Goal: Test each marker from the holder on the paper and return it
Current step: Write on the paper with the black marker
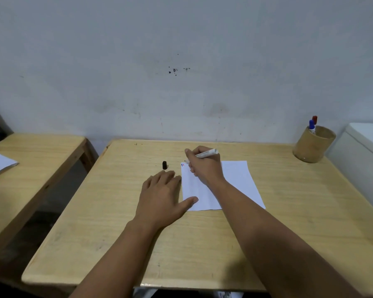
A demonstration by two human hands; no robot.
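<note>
Gripping uncapped marker [205, 154], right hand [205, 166] over paper [235, 179], markings unreadable.

Three markers [206, 154] [311, 126] [314, 119], one cap [164, 165], one holder [313, 145], one paper [235, 181], two tables [202, 244] [30, 160], two hands [162, 196] [205, 164].

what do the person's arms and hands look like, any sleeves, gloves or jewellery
Both forearms are bare right down to the frame's bottom edge, with no sleeve showing. The left hand and the right hand wear no gloves. No ring, watch, bracelet or strap shows on the fingers or wrists, and no markings or bandages are visible either.
</note>
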